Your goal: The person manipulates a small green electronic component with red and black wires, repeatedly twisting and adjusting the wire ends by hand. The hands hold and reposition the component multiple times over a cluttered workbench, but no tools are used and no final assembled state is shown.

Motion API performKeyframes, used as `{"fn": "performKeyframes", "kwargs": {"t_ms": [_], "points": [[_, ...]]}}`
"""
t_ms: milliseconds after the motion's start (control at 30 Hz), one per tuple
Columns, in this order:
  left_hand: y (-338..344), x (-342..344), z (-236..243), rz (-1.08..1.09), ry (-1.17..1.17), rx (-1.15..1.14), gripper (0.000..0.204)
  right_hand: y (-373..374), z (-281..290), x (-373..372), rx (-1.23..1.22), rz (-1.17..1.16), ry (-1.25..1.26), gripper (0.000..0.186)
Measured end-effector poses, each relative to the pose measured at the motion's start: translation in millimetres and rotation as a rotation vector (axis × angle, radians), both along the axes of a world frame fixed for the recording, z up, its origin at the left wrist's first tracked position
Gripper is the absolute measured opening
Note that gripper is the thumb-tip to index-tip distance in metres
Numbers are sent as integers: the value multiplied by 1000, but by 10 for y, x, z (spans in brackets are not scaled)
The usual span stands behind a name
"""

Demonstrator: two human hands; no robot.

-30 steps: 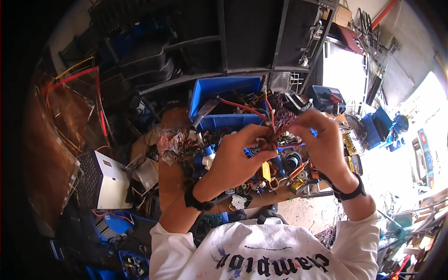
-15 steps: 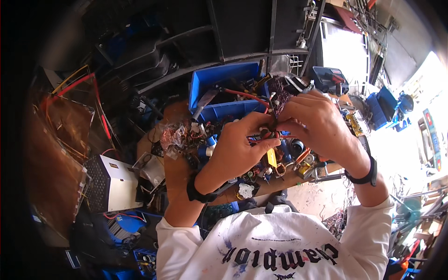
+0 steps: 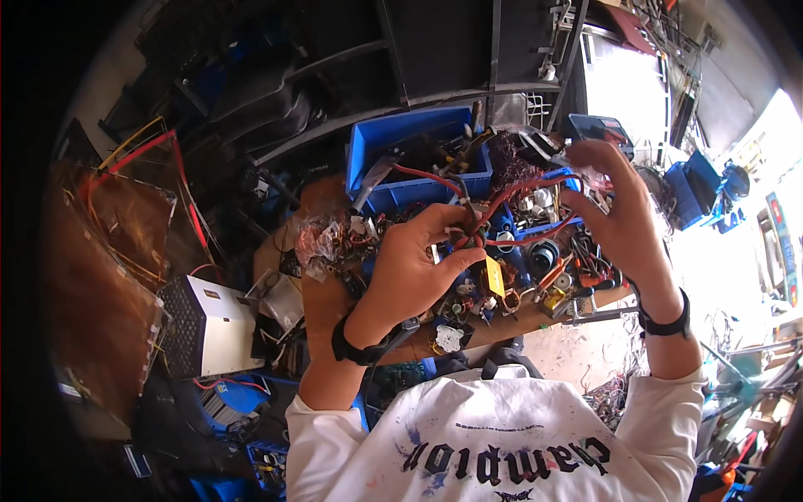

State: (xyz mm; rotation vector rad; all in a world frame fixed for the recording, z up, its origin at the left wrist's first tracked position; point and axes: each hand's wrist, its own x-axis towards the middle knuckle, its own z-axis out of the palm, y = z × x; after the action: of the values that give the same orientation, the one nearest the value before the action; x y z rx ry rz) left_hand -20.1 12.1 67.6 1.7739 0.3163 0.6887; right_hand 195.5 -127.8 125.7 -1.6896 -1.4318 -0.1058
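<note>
While a pale box [image 3: 226, 326] sits at eight o'clock from the left hand [image 3: 411, 263], that hand pinches gathered red cable [image 3: 507, 194] between thumb and fingers. Straight up from it, at twelve, I see a blue bin [image 3: 410, 197]; between three and four, a yellow tag [image 3: 495, 276]. The cable's loop stretches towards two, near the right hand [image 3: 625, 213], its thumb and fingers spread wide; whether they touch the loop, I can't tell.

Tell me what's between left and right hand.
Head view: a red cable loops from the left hand toward the right hand; a small blue bin shows behind the loop.
</note>
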Motion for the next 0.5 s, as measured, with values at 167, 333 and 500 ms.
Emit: {"fn": "performKeyframes", "kwargs": {"t_ms": [167,333,500], "points": [[-133,91,159,13,73,144,35,80,144,-391,-35,192,-584,37],[-127,95,150,19,95,251,35,104,53,-225,-35,284,-583,18],[-99,-28,120,50,55,185,35,-19,118,-133,-128,186,-8,6]]}}
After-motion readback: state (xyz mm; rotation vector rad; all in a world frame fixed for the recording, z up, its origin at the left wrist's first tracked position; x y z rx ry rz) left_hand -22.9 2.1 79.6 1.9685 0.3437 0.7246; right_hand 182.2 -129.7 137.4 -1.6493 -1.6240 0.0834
